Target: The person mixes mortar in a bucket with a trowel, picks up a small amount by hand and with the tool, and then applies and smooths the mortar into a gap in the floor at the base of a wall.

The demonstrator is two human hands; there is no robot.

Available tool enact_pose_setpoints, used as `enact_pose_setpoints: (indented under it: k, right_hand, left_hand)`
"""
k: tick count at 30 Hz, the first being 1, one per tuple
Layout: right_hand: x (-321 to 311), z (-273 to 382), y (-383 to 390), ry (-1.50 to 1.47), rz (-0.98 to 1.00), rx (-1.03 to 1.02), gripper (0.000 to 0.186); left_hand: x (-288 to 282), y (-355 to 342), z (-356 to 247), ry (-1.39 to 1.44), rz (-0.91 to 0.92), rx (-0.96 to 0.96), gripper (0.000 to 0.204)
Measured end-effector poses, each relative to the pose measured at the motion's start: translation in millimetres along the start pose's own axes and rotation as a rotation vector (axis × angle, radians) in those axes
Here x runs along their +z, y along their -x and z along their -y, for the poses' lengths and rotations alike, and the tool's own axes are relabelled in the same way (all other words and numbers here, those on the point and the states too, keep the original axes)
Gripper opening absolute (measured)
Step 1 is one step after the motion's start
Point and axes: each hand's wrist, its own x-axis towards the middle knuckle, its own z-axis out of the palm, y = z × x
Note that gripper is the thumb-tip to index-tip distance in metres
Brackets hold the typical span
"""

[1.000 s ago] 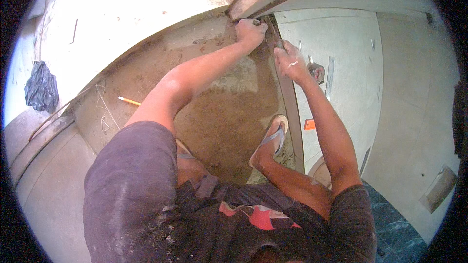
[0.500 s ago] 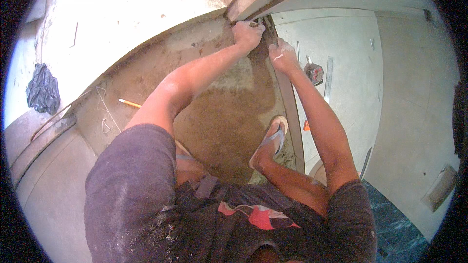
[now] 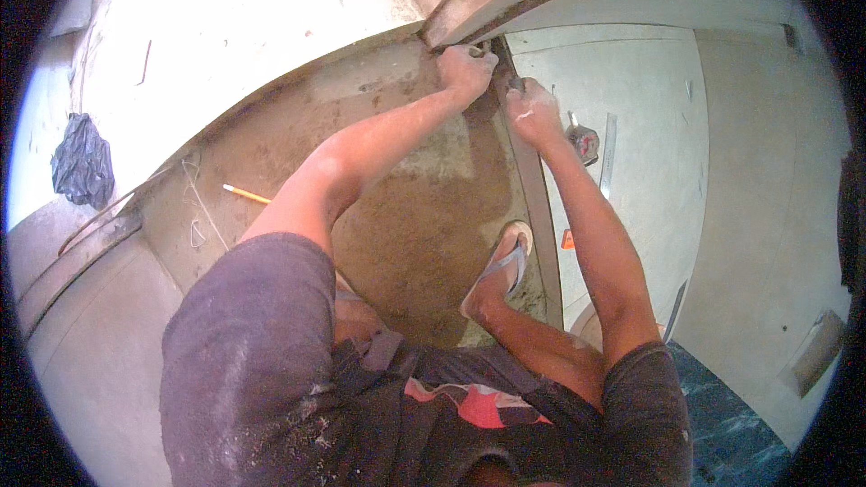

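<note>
Two bare, dust-whitened hands at the far end of a narrow brown strip (image 3: 536, 207). The left hand (image 3: 467, 70) is at the corner below a brown frame (image 3: 445, 25), its fingers curled in; whether this grip is closed on anything cannot be told. The right hand (image 3: 532, 111), nearer the person and beside the strip, has its grip closed on one dark, blunt object (image 3: 517, 84), short in its visible part and matt, its kind unclear; it protrudes beyond the fingers, over the strip's edge.

Left of the strip: a rough, brown, stained floor (image 3: 424, 225), bearing one slim yellow pencil (image 3: 245, 194) and one thin, bent, pale wire (image 3: 206, 203). Farther left: one crumpled black plastic bag (image 3: 83, 160), glossy and creased. Right of the strip: a smooth, pale panel (image 3: 654, 126), with one rounded dark item (image 3: 585, 144) marked with red, one straight, narrow metallic bar (image 3: 610, 153) and one small orange piece (image 3: 567, 239). Between the arms: one thong sandal (image 3: 516, 266) with greyish straps, worn on a foot. Lower right: dark blue, pale-veined sheeting (image 3: 722, 415).
</note>
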Motion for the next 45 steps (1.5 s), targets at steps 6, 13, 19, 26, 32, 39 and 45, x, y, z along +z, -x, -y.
enact_pose_setpoints:
  k: [6,13,19,26,32,39,45]
  right_hand:
    - [31.5,-21.6,-11.6,0.162,0.071,-0.132,0.035]
    - [35.2,-11.0,4.5,-0.268,0.16,0.311,0.039]
    - [32.9,-11.3,17.0,-0.24,0.151,0.352,0.034]
    - [28.6,-17.6,25.3,-0.468,0.106,0.406,0.031]
    - [-24.4,26.6,8.6,-0.739,0.23,0.571,0.028]
    - [-18.3,5.5,-1.8,-0.645,0.304,0.473,0.029]
    - [-63.8,-22.4,41.9,-0.221,0.339,-0.109,0.032]
  left_hand:
    - [-1.7,-2.7,-3.5,-0.046,0.073,0.047,0.035]
    - [-5.8,1.5,-6.4,0.006,0.083,-0.056,0.037]
    - [1.2,-1.9,5.3,-0.05,-0.071,0.102,0.031]
    - [-17.2,23.2,-12.5,-0.065,0.063,0.213,0.042]
    - [-18.0,10.5,-14.5,-0.077,0.152,0.402,0.042]
    - [-5.5,-1.7,-24.8,0.266,0.499,0.063,0.026]
    - [-2.3,12.2,-32.0,0.751,0.574,-0.223,0.009]
